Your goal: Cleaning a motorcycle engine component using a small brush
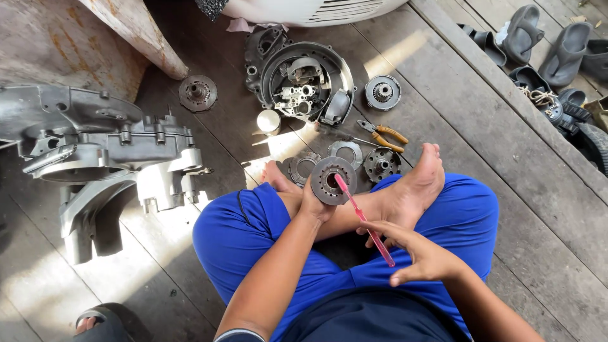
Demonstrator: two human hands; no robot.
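Head view, looking down at a person seated cross-legged in blue trousers on a plank floor (pixel 500 145). A round toothed metal disc (pixel 332 179) with a ring of holes is held upright above the crossed ankles, in front of the lap. The left hand (pixel 315 204) cups it from below and behind; its fingers are closed about the lower rim, mostly hidden by the disc itself. The right hand (pixel 423 253) pinches the handle end of a pink toothbrush (pixel 364 218) between thumb and fingertips, the remaining fingers loosely curled. The brush runs diagonally up-left, its head touching the disc face near the centre.

Just beyond the feet lie three further round parts: a dark ring (pixel 301 166) partly hidden behind the disc, a flat plate (pixel 346 151), and a hub (pixel 380 163). Orange-handled pliers (pixel 384 135) lie beside these. Farther off sit an open circular engine cover (pixel 305 82) with inner parts hard to make out, a small metal cup (pixel 269 120), and two geared discs (pixel 383 92) (pixel 197 92). A large grey engine casing (pixel 107 152) occupies the left, cut off by the frame edge. Dark sandals (pixel 544 47) lie at upper right, some cut off. A white object at the top edge and a sandalled foot (pixel 95 324) at the bottom edge are only partly in view.
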